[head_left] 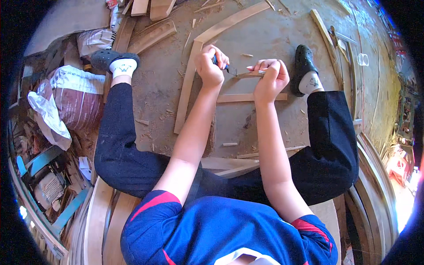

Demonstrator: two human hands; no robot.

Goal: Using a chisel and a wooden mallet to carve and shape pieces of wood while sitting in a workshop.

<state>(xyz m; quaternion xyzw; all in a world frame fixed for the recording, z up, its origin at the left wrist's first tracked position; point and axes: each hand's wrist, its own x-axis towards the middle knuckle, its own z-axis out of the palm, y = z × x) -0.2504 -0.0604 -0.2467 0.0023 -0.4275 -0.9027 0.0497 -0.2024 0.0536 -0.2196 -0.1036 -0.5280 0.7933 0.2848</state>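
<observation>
My left hand (pixel 211 66) is closed around a small tool with a blue and dark handle (pixel 215 60). A short metal blade (pixel 232 71) sticks out of it towards the right; its exact kind is too small to tell. My right hand (pixel 271 81) grips a slim wooden stick (pixel 250 75), whose free end points left and lies at the blade's tip. Both hands are raised over the floor between my spread legs. Below them lies a flat wooden strip (pixel 238 98). An angled wooden piece (pixel 189 88) rests to the left of my left hand.
Shavings and offcuts litter the concrete floor (pixel 163 88). White and maroon sacks (pixel 79 95) stand at the left beside scrap wood and a motor (pixel 49 190). A long wooden strip (pixel 324 39) lies beyond my right foot. Curved boards (pixel 371 185) are stacked at the right.
</observation>
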